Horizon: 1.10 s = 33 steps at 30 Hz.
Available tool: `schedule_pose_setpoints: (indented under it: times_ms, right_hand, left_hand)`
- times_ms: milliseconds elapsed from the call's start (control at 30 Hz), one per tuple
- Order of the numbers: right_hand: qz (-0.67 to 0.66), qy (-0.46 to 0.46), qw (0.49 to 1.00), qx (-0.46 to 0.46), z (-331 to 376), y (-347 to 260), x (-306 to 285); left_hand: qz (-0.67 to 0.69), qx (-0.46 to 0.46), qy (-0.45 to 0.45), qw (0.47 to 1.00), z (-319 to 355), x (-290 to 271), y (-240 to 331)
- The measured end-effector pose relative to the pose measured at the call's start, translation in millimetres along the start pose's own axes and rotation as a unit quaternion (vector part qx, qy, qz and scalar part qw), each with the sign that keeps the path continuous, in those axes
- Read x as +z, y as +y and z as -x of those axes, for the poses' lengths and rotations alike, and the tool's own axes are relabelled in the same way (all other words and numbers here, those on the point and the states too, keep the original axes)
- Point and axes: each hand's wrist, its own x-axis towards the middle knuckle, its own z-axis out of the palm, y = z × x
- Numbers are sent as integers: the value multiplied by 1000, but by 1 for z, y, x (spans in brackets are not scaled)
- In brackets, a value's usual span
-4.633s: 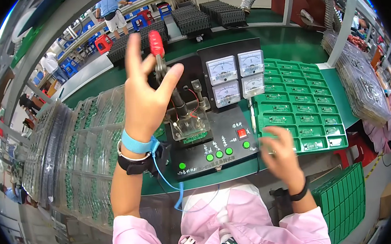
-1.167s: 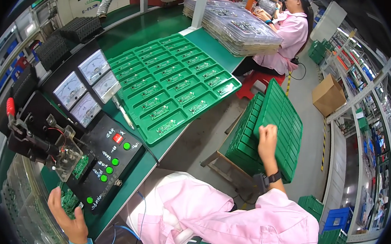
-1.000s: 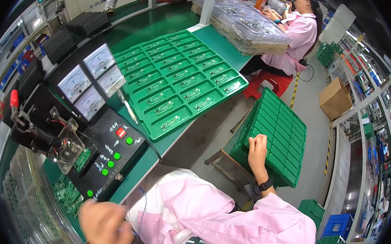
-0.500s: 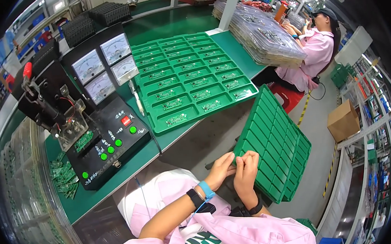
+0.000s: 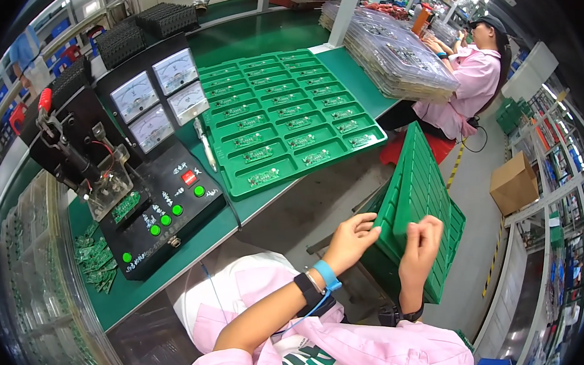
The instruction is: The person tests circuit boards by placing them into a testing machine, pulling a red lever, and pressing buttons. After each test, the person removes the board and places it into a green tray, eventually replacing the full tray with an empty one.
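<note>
To the right of the bench stands a tilted set of green compartment trays (image 5: 430,195), with a gap parting them at the near edge. My right hand (image 5: 419,249) is closed on the near edge of one tray, its fist held toward the right. My left hand (image 5: 351,241) has its fingers bent against the tray edge left of the gap. The fingertips' hold there is partly hidden. On the bench lies another green tray (image 5: 289,163) whose compartments hold small green circuit boards (image 5: 262,176).
A black test box (image 5: 164,216) with green buttons, dial meters (image 5: 154,90) and a red-handled clamp (image 5: 44,102) stands at left, beside loose circuit boards (image 5: 94,260). Clear trays (image 5: 47,291) are stacked far left, more (image 5: 398,50) back right. A co-worker (image 5: 472,72) sits beyond; a cardboard box (image 5: 513,182) is right.
My hands have moved apart, the right one going right with a tray edge. A gap has opened between the green trays. My left hand has shifted slightly up and right.
</note>
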Motion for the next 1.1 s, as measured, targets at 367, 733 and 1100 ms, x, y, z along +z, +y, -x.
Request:
schedule_pose_setpoints:
  times_ms: [367, 733, 1100]
  right_hand:
    - [-103, -140, 982, 72, 23, 12, 15]
    - [-73, 251, 963, 65, -78, 56, -67]
    - [355, 378, 818, -247, -293, 42, -264]
  left_hand:
    - [42, -1, -26, 999, 2, -4, -22]
    - [-13, 5, 92, 996, -2, -47, -72]
    - [-191, 5, 136, 972, -24, -82, -84]
